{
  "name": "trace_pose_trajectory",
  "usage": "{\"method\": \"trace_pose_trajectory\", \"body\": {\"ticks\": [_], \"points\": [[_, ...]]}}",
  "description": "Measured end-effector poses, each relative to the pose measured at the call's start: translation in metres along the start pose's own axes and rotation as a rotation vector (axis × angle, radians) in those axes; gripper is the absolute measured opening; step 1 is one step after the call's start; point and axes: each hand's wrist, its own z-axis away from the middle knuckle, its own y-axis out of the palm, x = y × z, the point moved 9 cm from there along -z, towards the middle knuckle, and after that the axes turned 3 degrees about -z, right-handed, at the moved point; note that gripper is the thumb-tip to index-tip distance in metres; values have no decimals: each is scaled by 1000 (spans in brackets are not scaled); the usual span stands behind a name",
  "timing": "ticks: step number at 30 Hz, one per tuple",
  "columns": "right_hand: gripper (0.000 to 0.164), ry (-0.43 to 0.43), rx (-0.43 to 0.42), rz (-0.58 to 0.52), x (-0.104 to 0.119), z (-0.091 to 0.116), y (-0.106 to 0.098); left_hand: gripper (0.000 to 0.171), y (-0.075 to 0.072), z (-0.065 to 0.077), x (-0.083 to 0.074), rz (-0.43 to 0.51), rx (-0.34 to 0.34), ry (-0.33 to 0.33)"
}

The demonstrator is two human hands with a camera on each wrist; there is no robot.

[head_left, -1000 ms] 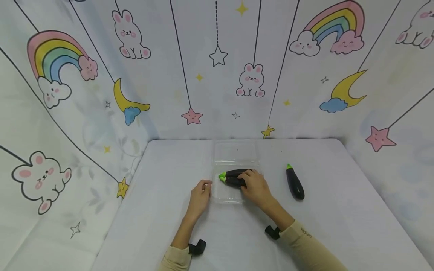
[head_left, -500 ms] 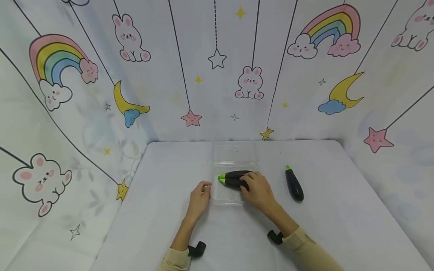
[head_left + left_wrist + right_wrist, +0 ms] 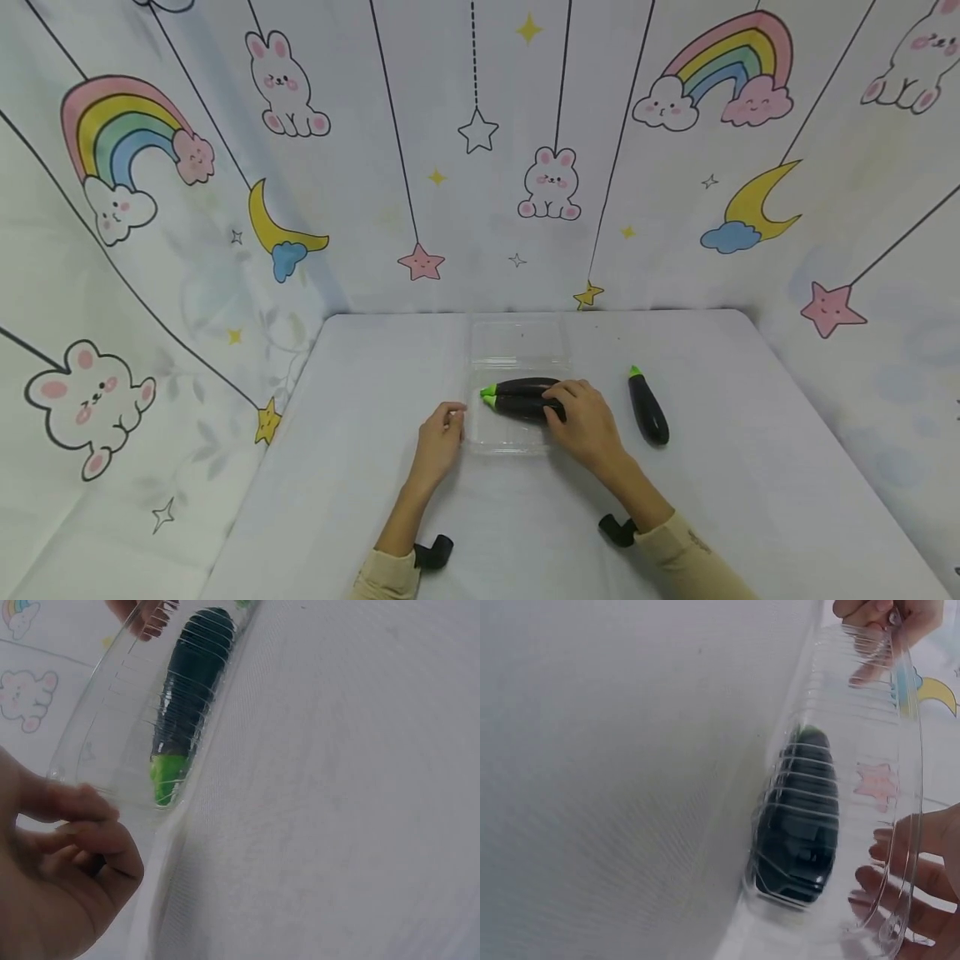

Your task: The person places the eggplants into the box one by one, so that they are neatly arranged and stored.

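Note:
Two dark eggplants with bright green stem ends lie side by side in a clear plastic clamshell box: the far eggplant and the near eggplant. The box has its lid folded back. My left hand pinches the box's left rim between thumb and curled fingers, best seen in the left wrist view. At the eggplants' right ends is my right hand, its fingers spread and loosely bent over the box's right side. In the right wrist view those fingers appear apart from the eggplant.
A third eggplant lies on the white table right of the box, stem pointing away. A white cloth printed with rabbits, stars and rainbows stands behind and to the sides. Each wrist carries a small black camera.
My right hand has slid a little to the right along the eggplants, loosening its fingers and uncovering more of them. The left hand stays at the box's left rim.

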Motion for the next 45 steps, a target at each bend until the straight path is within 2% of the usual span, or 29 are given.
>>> {"method": "trace_pose_trajectory", "body": {"ticks": [6,12,23,30,37,45], "points": [[22,51,-22,9,-9,2,-9,27,0,0,0,18,20,-8],[18,83,-81,10,-26,8,-20,28,1,-1,0,1,18,-6],[21,339,-117,40,-64,28,-37,27,2,1,1,-27,11,-1],[26,423,-145,22,-90,34,-48,28,1,1,0,-17,5,15],[30,565,-120,-12,-118,42,-54,27,0,1,0,-18,0,7],[34,624,-160,5,-135,47,-66,28,-1,2,-2,-23,1,5]]}}
